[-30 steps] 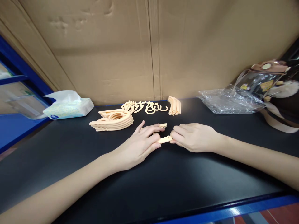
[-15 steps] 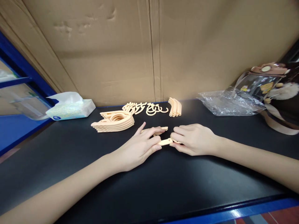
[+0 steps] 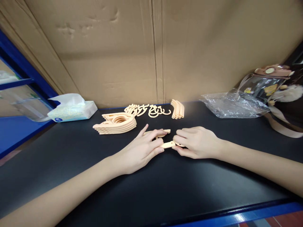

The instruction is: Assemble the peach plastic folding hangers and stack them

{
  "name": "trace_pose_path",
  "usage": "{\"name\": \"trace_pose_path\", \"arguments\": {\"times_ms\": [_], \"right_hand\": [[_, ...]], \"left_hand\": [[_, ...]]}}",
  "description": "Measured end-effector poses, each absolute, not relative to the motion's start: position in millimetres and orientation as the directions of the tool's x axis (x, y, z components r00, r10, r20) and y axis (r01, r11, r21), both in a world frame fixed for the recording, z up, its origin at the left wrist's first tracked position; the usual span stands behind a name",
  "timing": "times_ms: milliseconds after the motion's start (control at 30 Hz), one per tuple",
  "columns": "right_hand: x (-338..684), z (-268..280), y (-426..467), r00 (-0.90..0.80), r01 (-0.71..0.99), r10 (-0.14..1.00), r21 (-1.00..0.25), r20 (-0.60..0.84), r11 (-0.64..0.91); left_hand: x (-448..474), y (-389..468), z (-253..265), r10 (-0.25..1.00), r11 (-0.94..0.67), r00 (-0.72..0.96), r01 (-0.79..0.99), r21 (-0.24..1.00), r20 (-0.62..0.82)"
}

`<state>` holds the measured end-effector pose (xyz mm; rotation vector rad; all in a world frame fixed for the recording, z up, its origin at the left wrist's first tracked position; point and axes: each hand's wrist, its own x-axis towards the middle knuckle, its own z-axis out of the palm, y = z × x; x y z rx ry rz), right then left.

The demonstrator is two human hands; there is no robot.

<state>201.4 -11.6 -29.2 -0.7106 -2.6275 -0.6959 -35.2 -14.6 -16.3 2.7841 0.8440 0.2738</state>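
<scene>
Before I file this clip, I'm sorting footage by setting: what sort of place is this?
Probably an indoor workbench: a black tabletop, a cardboard sheet standing behind it, and a neat stack of cream parts.

on table: tissue box left, hooks behind left hand, plastic bag right

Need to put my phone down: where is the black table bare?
Bare black table lies between left forearm and right forearm; between tissue box and left forearm; between curved-piece bundle and plastic bag. Crowded: behind the left hand, with stacked cream pieces and hooks; and between left and right hand, which hold cream parts.
</scene>
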Motion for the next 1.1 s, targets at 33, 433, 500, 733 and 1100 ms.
{"name": "trace_pose_path", "arguments": {"times_ms": [33,433,500,733,1100], "right_hand": [[201.2,-29.7,-11.3,-0.821,0.537,0.368,0.373,0.436,0.757],[202.6,-28.9,-11.6,-0.846,0.491,0.401,0.22,0.351,0.843],[202.9,-27.6,-12.0,-0.851,0.475,0.408,0.153,0.331,0.866],[199.8,-26.6,-15.3,-0.877,0.386,0.351,0.047,0.327,0.921],[200.0,-22.0,-14.3,-0.896,0.307,0.31,-0.059,0.317,0.95]], "left_hand": [[-35.2,-14.4,-16.5,0.563,-0.812,0.819,0.523,0.258,0.112],[-37.8,-12.5,-21.1,0.706,-0.702,0.683,0.638,0.316,0.188],[-38.7,-10.5,-23.3,0.752,-0.652,0.626,0.66,0.373,0.206],[-41.2,-2.1,-29.8,0.788,-0.605,0.555,0.616,0.505,0.268],[-41.7,0.3,-30.3,0.786,-0.616,0.494,0.576,0.537,0.372]]}}
